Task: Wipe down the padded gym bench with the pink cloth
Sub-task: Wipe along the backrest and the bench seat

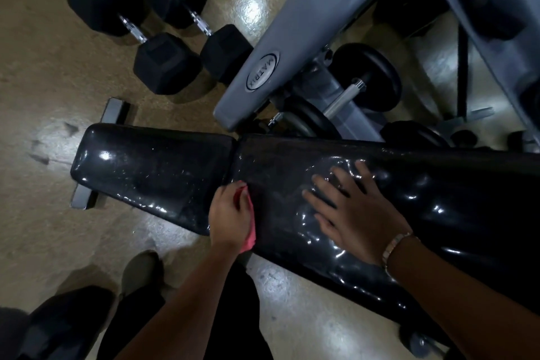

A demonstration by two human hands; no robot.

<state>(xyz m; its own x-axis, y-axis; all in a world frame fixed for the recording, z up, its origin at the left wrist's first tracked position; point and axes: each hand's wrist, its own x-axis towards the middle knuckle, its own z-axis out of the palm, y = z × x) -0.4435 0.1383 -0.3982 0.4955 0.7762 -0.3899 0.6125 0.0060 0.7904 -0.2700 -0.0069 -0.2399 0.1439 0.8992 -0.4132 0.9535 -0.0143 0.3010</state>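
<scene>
Tan floor [43, 82], bench [160, 166] lengthwise left-right

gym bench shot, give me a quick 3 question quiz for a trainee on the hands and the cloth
1. True or false: the right hand grips the pink cloth.
2. Where on the bench is the left hand? A) by the gap between the two pads B) at the far end of the short pad C) off the bench entirely
3. Fill in: ___ black hex dumbbells lie on the floor beyond the bench.
Key: 1 false, it lies flat with fingers spread on the long pad, and the left hand holds the cloth. 2 A. 3 two.
</scene>
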